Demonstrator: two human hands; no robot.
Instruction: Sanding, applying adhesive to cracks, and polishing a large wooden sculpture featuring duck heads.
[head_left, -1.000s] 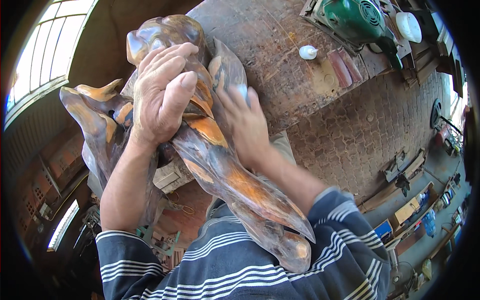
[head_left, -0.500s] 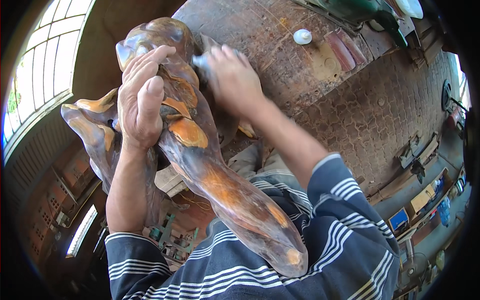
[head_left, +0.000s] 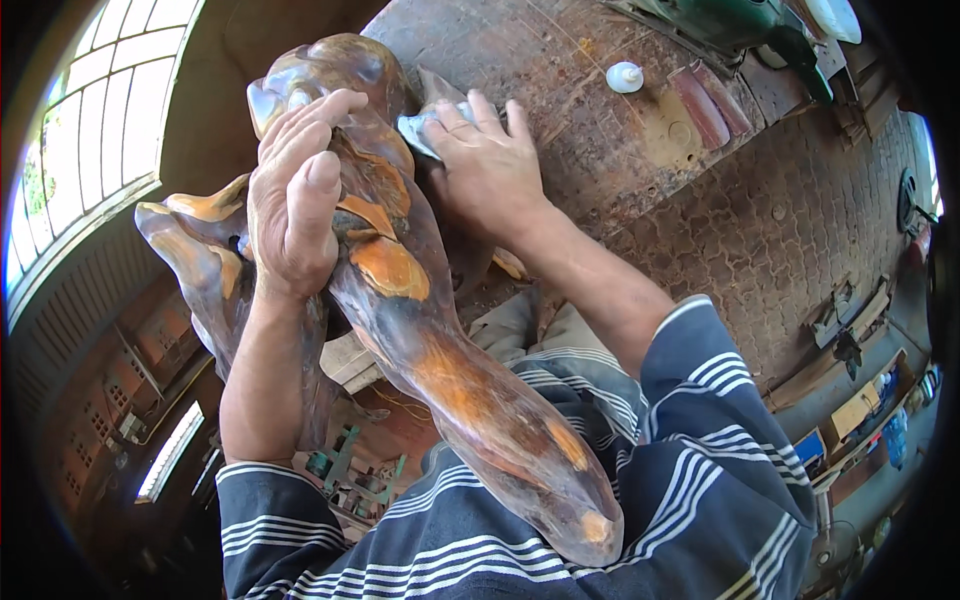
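Note:
A large polished piece of carved driftwood-like wood (head_left: 455, 375), brown with orange patches, leans from the bench down over my lap. My left hand (head_left: 295, 205) lies along its upper part with the fingers stretched out and the thumb raised; it holds nothing. Beside the wood's upper right side, my right hand (head_left: 485, 165) presses a pale blue-grey pad (head_left: 418, 132) against the surface, fingers spread over it. Whether the pad is cloth or abrasive sheet I cannot tell. The palm hides part of it.
The worn wooden bench (head_left: 590, 150) carries a small white bottle (head_left: 625, 77), two reddish wooden blocks (head_left: 705, 105) and a dark green power tool (head_left: 735, 25). A barred window (head_left: 105, 110) is at the left. Brick paving (head_left: 740, 250) lies right of the bench.
My right hand, blurred half a second ago, now shows sharply, with its fingers more spread over the pad. My left hand stays on the wood. The whole view has shifted slightly.

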